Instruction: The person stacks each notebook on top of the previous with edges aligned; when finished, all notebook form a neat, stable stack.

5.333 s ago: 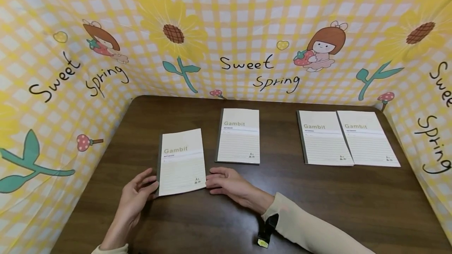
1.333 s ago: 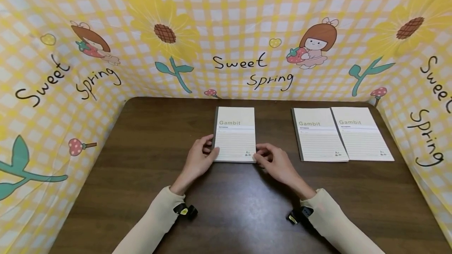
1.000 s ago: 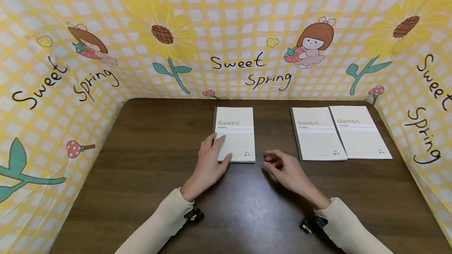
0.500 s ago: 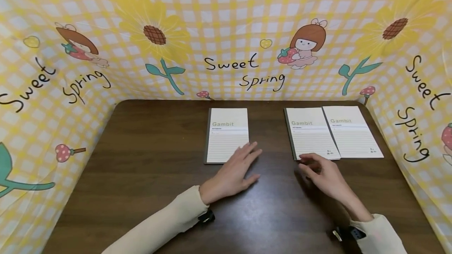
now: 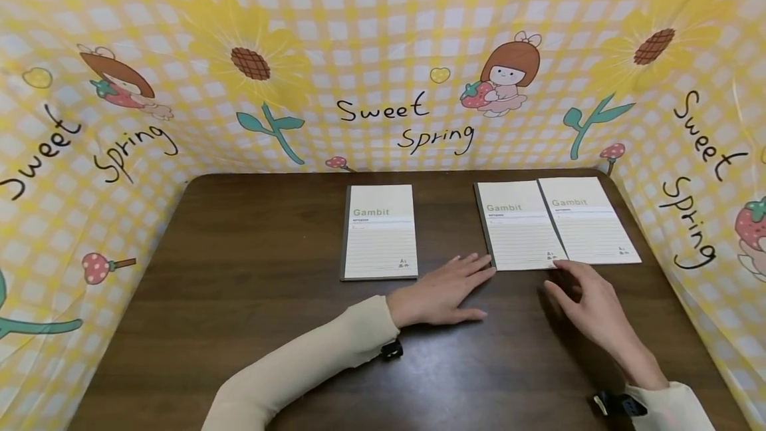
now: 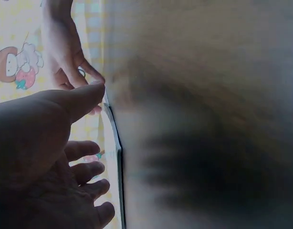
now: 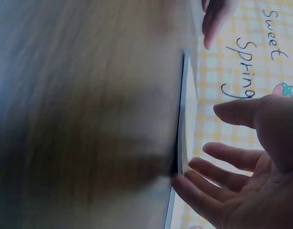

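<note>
A white "Gambit" notebook [image 5: 382, 235] with a dark spine lies left of centre in the head view; its lower edge looks doubled. To the right, a second notebook [image 5: 519, 231] and a third notebook [image 5: 589, 221] lie side by side, edges meeting. My left hand [image 5: 445, 290] is stretched out, fingers straight, tips by the second notebook's lower spine corner. Loosely bent, my right hand [image 5: 592, 308] hovers at that notebook's lower right corner. In the right wrist view, the right fingers [image 7: 208, 191] are close to a notebook's edge [image 7: 186, 114]; contact cannot be judged. Neither hand grips anything.
The dark wooden table [image 5: 251, 324] has rounded far corners. A yellow checked cloth [image 5: 383, 38] with printed flowers and "Sweet Spring" lettering stands around its back and sides. Black straps with small devices [image 5: 391, 350] sit at both wrists.
A notebook held at the left 5.3 s ago was set onto the one left of centre. Both hands then let go and moved right to the pair of notebooks. The view has shifted slightly.
</note>
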{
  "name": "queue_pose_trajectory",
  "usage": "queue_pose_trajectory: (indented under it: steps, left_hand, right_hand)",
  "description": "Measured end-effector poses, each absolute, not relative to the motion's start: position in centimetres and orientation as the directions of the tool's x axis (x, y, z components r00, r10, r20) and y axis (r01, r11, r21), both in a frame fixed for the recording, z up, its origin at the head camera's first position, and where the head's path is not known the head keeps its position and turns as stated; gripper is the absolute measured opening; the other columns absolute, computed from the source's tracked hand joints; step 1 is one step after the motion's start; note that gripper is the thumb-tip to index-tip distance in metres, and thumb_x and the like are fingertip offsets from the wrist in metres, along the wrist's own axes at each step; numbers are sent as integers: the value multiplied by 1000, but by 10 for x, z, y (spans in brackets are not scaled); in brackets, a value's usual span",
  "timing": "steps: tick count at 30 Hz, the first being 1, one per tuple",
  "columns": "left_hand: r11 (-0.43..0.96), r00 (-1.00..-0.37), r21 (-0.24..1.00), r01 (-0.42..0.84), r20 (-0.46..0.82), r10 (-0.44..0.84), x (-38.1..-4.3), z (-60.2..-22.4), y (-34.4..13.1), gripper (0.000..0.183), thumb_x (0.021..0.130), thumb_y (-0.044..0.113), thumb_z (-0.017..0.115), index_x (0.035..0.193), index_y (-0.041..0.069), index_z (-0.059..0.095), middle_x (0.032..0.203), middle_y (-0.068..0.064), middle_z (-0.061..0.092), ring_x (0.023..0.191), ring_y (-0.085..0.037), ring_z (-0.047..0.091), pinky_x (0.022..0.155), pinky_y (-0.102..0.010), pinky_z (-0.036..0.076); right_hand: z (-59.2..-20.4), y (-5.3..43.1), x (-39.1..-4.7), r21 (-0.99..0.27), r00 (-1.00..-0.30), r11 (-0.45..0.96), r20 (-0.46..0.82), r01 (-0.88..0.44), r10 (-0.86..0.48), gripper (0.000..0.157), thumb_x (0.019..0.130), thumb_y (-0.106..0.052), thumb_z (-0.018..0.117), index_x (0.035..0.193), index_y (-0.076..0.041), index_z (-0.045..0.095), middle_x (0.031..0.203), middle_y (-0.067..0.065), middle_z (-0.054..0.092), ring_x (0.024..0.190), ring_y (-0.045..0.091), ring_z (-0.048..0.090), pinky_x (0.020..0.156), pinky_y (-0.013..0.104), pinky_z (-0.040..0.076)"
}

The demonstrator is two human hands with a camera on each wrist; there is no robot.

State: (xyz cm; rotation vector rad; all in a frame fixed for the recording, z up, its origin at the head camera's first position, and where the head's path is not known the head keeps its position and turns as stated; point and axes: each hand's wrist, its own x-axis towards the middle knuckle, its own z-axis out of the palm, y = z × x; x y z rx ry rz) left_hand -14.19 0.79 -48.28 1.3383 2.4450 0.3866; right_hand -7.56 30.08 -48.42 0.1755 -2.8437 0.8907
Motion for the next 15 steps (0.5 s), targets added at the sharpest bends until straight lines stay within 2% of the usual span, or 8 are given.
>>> queue_pose_trajectory:
  steps: [4, 7, 9, 12, 15]
  left_hand:
    - [525, -497, 336, 782, -171, 851, -146, -483, 24, 81, 105, 57, 52, 168, 17, 21, 178, -5, 10, 165, -25, 11, 135, -44, 14]
    - [534, -499, 292, 794, -189, 846, -151, -486, 33, 81, 105, 59, 51, 168, 17, 22, 178, -3, 10, 165, -23, 11, 135, -44, 14]
    - [539, -496, 269, 798, -214, 841, -153, -487, 37, 81, 105, 60, 49, 168, 18, 20, 178, -1, 10, 165, -21, 10, 135, -45, 13]
    - [549, -495, 270, 791, -244, 834, -154, -489, 42, 80, 105, 61, 47, 168, 18, 20, 178, 1, 10, 165, -19, 9, 135, -47, 13]
    - [557, -499, 275, 784, -255, 828, -154, -489, 44, 79, 106, 60, 47, 168, 19, 20, 177, 2, 11, 165, -18, 9, 135, -48, 14]
  right_hand:
    - [-486, 307, -75, -508, -987, 848, 128, -152, -100, 59, 99, -28, 73, 142, 8, 54, 148, 37, 50, 140, 56, 43, 106, 73, 38]
    - [-487, 309, -75, -522, -990, 844, 9, -126, -142, 75, 103, -39, 67, 155, 7, 40, 162, 36, 34, 154, 54, 24, 115, 75, 28]
    - [-489, 310, -75, -532, -984, 839, -59, -112, -169, 83, 104, -46, 62, 161, 5, 30, 168, 33, 25, 159, 50, 16, 117, 75, 25]
    - [-491, 310, -74, -552, -971, 828, -129, -97, -200, 88, 105, -50, 58, 165, 2, 20, 172, 28, 14, 161, 47, 8, 120, 74, 19]
    - [-493, 310, -72, -556, -966, 828, -160, -80, -201, 88, 106, -52, 55, 165, 2, 18, 174, 26, 9, 162, 46, 7, 123, 73, 15]
